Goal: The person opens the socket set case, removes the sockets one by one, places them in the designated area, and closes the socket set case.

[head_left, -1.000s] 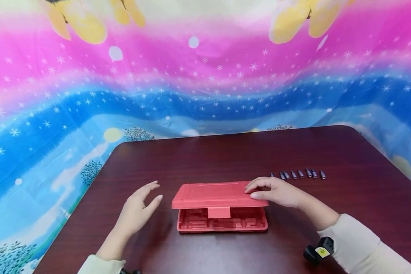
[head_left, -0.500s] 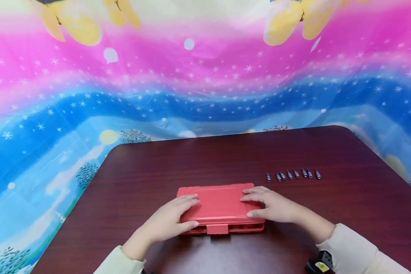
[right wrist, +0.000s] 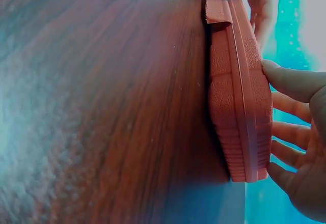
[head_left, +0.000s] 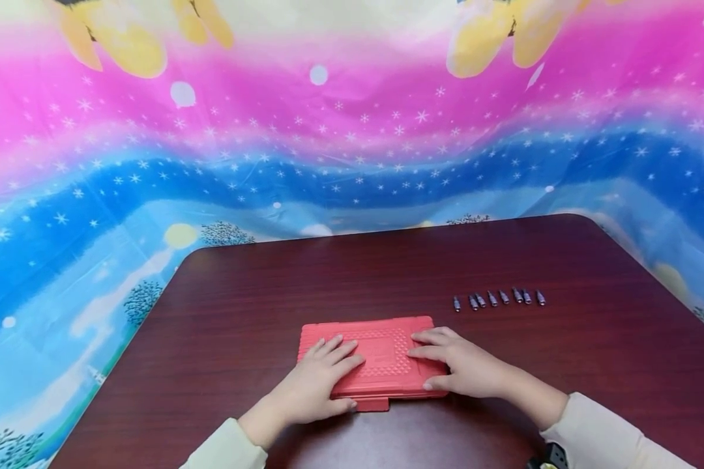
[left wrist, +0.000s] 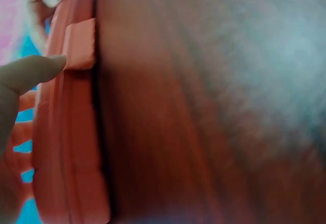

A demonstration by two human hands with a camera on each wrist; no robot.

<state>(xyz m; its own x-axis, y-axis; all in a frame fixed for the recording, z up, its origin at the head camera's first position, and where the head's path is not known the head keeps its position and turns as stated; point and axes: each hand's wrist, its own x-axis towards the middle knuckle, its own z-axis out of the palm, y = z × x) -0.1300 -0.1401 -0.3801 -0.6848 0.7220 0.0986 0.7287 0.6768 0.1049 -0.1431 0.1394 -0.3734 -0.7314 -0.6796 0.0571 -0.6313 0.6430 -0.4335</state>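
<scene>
now, starting at the left, my left hand (head_left: 313, 387) is lying flat on the left half of the flat red plastic case with a textured lid (head_left: 381, 352), fingers straight and spread across the top, thumb running along the front edge; nothing is being gripped, it is only pressing down. in the left wrist view my thumb (left wrist: 28, 74) is sitting just beside the small red latch tab (left wrist: 80, 43) at the middle of the front edge, though that picture is blurred. the case is lying closed on the dark reddish-brown wooden table (head_left: 258, 286), near the front edge and roughly in the middle, with the latch tab (head_left: 372, 404) sticking out toward me. my right hand (head_left: 460, 365) is resting on the right half of the lid in the same way, fingers straight and pointing left, thumb against the front right edge; in the right wrist view those fingers (right wrist: 290, 130) are lying on the lid (right wrist: 239, 96) and holding nothing. further right and farther back, well apart from the case, a row of small grey metal bits (head_left: 497, 299) is lying on the table. behind the table a pink and blue starry cloth backdrop (head_left: 352, 130) is hanging.
</scene>
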